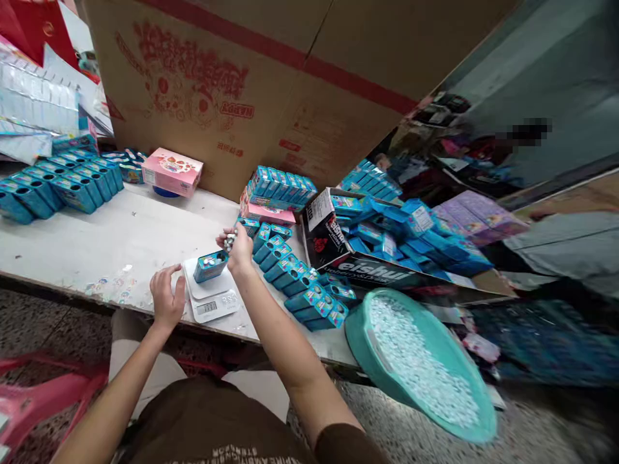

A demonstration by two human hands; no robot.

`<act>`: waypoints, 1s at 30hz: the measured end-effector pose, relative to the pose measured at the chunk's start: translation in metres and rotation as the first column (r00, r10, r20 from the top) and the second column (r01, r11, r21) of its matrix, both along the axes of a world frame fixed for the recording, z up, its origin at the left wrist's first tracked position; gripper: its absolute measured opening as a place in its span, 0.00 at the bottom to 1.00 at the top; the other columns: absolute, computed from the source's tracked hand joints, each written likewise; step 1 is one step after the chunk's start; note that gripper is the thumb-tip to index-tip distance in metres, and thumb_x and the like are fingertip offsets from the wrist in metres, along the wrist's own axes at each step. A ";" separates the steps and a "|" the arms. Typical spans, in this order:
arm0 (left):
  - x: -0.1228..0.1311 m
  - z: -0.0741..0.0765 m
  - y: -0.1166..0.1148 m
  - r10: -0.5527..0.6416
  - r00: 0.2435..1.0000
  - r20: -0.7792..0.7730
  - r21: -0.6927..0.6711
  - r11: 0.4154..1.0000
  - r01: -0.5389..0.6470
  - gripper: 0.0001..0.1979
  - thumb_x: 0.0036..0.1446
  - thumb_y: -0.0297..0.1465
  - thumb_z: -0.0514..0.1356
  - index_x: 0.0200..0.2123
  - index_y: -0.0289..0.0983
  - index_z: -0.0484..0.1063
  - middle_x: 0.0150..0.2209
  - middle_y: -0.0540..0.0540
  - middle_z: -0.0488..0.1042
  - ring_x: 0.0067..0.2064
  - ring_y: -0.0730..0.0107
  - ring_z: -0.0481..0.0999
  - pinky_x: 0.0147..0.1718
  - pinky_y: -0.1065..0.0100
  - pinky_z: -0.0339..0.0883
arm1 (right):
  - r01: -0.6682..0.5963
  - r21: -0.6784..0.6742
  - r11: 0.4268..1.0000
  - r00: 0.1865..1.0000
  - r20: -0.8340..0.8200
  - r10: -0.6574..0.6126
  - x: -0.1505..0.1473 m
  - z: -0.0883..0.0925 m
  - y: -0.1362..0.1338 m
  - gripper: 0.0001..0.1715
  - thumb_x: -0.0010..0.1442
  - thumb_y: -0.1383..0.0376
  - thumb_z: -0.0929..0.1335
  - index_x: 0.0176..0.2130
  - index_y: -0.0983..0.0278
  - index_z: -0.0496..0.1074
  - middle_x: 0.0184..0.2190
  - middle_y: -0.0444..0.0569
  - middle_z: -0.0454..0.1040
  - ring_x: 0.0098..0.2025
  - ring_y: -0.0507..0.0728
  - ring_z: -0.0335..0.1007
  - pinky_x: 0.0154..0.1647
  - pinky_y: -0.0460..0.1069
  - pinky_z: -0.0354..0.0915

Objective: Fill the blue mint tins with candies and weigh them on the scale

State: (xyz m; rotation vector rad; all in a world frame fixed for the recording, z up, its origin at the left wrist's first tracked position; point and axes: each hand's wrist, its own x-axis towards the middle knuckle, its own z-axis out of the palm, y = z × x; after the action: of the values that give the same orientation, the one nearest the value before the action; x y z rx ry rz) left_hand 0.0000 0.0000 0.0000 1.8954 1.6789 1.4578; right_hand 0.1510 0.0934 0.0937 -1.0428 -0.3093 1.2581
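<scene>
A small blue box (211,265) lies on a white kitchen scale (213,295) near the table's front edge. My right hand (236,248) hovers just right of the box, fingers pinched on a few small white pieces. My left hand (167,298) rests at the scale's left side, fingers curled, apparently holding nothing. A row of the same blue boxes (294,277) runs right of the scale. A teal basin (425,364) full of small white pieces sits low at the right.
More blue boxes (58,180) stand at the table's far left. A pink box (171,171) lies at the back. A large cardboard carton (271,77) leans behind. An open carton (338,248) of blue boxes lies right. A pink stool (33,399) is lower left.
</scene>
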 end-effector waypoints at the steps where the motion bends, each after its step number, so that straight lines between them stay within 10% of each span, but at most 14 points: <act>1: 0.000 0.000 0.000 -0.002 1.000 0.000 -0.002 1.000 0.002 0.15 0.62 0.38 0.48 0.46 0.37 0.66 0.45 0.43 0.72 0.50 0.61 0.67 0.54 0.58 0.53 | 0.001 0.002 1.000 1.000 0.008 -0.002 -0.001 0.000 -0.001 0.19 0.60 0.62 0.61 0.20 0.66 0.63 0.12 0.41 0.66 0.15 0.47 0.63 0.18 0.41 0.62; 30: -0.001 -0.002 -0.008 0.004 0.999 0.050 -0.054 0.999 -0.002 0.16 0.63 0.38 0.47 0.47 0.38 0.66 0.46 0.43 0.72 0.50 0.61 0.67 0.55 0.56 0.52 | -0.080 -0.032 0.996 0.985 0.151 0.084 -0.002 0.004 -0.005 0.21 0.62 0.65 0.58 0.22 0.69 0.69 0.14 0.44 0.69 0.18 0.48 0.68 0.23 0.42 0.66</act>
State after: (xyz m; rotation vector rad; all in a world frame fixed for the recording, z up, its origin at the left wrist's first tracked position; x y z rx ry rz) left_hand -0.0015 -0.0076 -0.0023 1.8142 1.6824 1.4334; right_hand 0.1489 0.0879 0.0979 -1.1611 -0.4574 1.2610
